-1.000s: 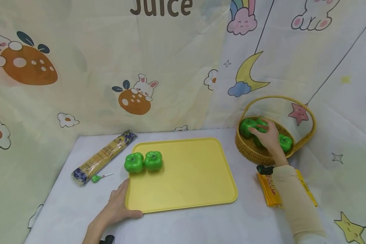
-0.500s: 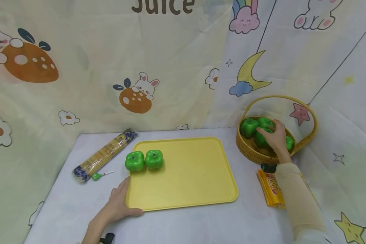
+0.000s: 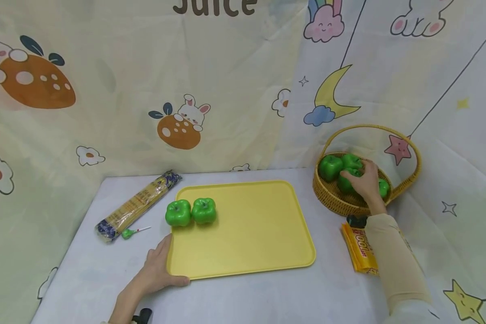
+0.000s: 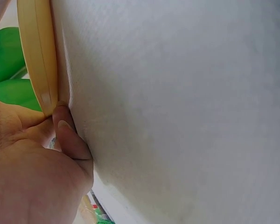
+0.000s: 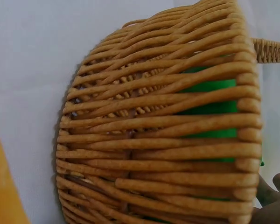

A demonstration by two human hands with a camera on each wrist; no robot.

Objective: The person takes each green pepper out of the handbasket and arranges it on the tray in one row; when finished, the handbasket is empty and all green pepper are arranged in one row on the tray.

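Note:
In the head view, my right hand [image 3: 366, 181] reaches into the wicker basket [image 3: 335, 201] and grips a green bell pepper [image 3: 345, 183], fingers partly hiding it. Other green bell peppers [image 3: 330, 168] lie around it in the basket. My left hand [image 3: 155, 268] holds the near left corner of the yellow tray [image 3: 251, 238], thumb along the front edge. The left wrist view shows curled fingers [image 4: 73, 142] against the tray's rim [image 4: 39, 56]. Two green bell peppers [image 3: 204, 210] sit side by side at the tray's left. The right wrist view mostly shows basket weave [image 5: 158, 130].
A long clear packet with blue ends [image 3: 139, 204] lies left of the tray, with a small green lollipop [image 3: 128, 233] beside it. A yellow-orange packet [image 3: 360, 249] lies under the right forearm. The basket's arched handle [image 3: 368, 128] rises over the peppers. A printed cloth hangs behind.
My right hand moved slightly right and nearer inside the basket, from the peppers at the back to the one it now grips. The left hand stays on the tray corner.

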